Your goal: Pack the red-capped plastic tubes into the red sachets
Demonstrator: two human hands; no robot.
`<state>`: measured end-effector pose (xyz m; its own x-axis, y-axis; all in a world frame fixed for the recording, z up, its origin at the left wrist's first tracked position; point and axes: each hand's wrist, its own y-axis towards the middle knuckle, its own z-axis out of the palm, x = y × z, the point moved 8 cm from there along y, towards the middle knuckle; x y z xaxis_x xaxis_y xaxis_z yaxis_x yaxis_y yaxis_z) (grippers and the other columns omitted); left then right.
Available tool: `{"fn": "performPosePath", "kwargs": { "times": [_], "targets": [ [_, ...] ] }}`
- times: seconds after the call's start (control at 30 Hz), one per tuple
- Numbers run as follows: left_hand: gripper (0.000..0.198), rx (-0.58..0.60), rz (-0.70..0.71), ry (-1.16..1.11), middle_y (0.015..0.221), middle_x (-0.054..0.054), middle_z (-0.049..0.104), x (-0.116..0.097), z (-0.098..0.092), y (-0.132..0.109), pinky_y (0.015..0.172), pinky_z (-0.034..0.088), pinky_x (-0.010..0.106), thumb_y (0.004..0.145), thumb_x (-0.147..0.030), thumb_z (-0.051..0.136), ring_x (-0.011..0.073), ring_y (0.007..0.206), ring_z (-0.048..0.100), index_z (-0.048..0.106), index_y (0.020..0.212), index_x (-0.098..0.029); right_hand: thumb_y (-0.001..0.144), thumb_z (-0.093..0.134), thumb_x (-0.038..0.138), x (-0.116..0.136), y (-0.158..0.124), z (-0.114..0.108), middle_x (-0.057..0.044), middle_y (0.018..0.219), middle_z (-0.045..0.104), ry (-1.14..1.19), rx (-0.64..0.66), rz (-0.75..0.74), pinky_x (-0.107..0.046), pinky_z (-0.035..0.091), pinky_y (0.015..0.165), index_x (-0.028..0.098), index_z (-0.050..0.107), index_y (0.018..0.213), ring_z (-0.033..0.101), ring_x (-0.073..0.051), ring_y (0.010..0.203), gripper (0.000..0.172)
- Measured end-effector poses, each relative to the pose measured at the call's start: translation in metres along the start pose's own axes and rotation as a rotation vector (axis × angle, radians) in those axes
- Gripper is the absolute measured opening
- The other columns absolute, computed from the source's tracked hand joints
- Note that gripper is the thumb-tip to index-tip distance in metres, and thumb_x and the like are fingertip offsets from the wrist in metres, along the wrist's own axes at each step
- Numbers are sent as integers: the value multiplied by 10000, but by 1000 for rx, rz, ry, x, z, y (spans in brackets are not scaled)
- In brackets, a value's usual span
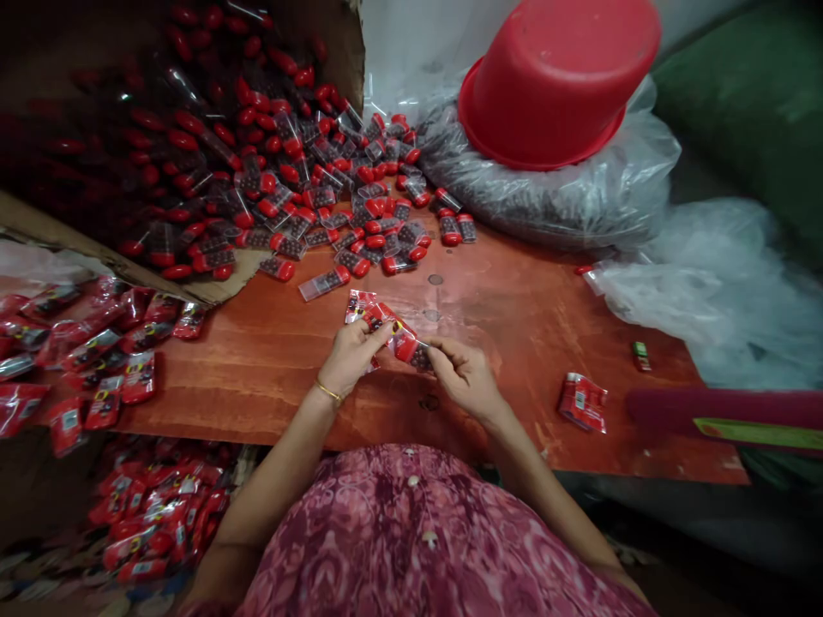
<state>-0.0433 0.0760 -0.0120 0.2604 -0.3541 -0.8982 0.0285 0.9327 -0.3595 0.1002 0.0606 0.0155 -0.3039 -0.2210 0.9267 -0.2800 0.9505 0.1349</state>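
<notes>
Over the orange-brown table, my left hand [351, 356] pinches a red printed plastic sleeve [397, 330] between thumb and fingers. My right hand [468, 373] grips the end of a small clear container with a red cap [411, 350], filled with dark pieces. The container's red end lies at or inside the sleeve's mouth; how far in I cannot tell. Beside my left fingers lie more red printed sleeves [357, 302], partly hidden under the hand. Just beyond them, a loose clear container with a red cap [325, 283] rests on the table.
A tipped cardboard box [241, 278] spills many red-capped containers [386, 227] onto the table. Wrapped red packs [106, 401] lie at left, more below [160, 514]. A red tub [559, 94] sits upside down on a filled plastic bag [546, 206]. At right are a crumpled red wrapper [582, 401] and a purple roll [675, 411].
</notes>
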Motion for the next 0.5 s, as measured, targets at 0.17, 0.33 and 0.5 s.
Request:
{"fn": "performPosePath", "kwargs": {
  "times": [0.17,0.33,0.5],
  "targets": [
    [300,-5,53,-47,697,8,675,2,6,-3,586,447,201,559,-335,773,95,586,570,667,750,-130,858,426,334,-10,-2,1,-23,781,663,128,-40,47,-253,477,649,190,657,887,601,-143,712,274],
    [289,-32,47,-122,740,21,706,13,10,-4,670,478,228,539,-294,787,115,644,615,673,759,-145,847,456,418,-23,-2,6,6,677,588,257,-127,176,-222,426,445,197,597,929,490,-96,472,275],
    [330,-124,32,-284,758,22,707,24,11,-5,728,470,236,484,-277,812,120,704,626,666,750,-148,887,374,419,-30,-1,23,61,571,434,329,-201,219,-210,385,384,213,504,941,360,-75,384,250]
  ]
}}
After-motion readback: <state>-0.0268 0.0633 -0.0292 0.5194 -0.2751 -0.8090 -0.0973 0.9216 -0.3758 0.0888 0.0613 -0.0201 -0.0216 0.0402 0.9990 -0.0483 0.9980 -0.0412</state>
